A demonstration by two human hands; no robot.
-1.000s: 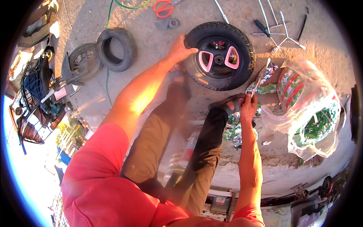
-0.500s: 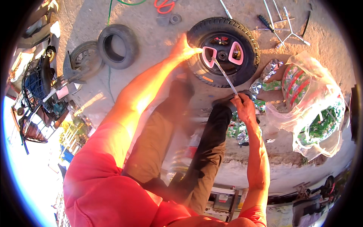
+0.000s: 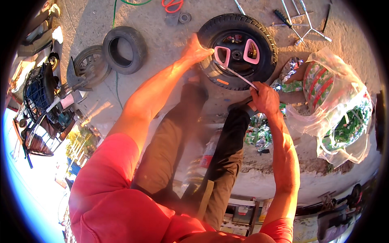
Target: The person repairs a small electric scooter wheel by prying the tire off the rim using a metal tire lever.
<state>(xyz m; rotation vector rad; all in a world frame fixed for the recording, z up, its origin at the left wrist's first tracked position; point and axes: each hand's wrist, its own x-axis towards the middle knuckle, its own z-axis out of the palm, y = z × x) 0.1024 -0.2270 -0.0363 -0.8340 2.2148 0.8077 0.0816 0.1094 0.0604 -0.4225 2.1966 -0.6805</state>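
A black scooter wheel [image 3: 236, 54] lies flat on the ground beyond my feet, with its tire [image 3: 259, 32] around a dark rim and two pink-edged openings in the middle. My left hand [image 3: 196, 51] grips the tire's left side, thumb across the sidewall toward the near pink-edged opening [image 3: 222, 56]. My right hand [image 3: 265, 98] is closed around the near end of a long metal tire lever [image 3: 242, 77]. The lever slants away to the left, and its far tip lies at the lower edge of that left opening; whether it sits under the tire's bead I cannot tell.
A bare tire [image 3: 125, 50] and a grey wheel rim [image 3: 92, 67] lie to the left. Several metal wrenches [image 3: 310, 28] rest at the far right. Nearer on the right stands a bundle in clear plastic [image 3: 338, 105]. A toppled-looking scooter [image 3: 50, 91] fills the left edge.
The tire lever has swung lower and flatter, its tip shifting left and down along the rim. My right hand has moved slightly up and right. My left hand stays on the tire.
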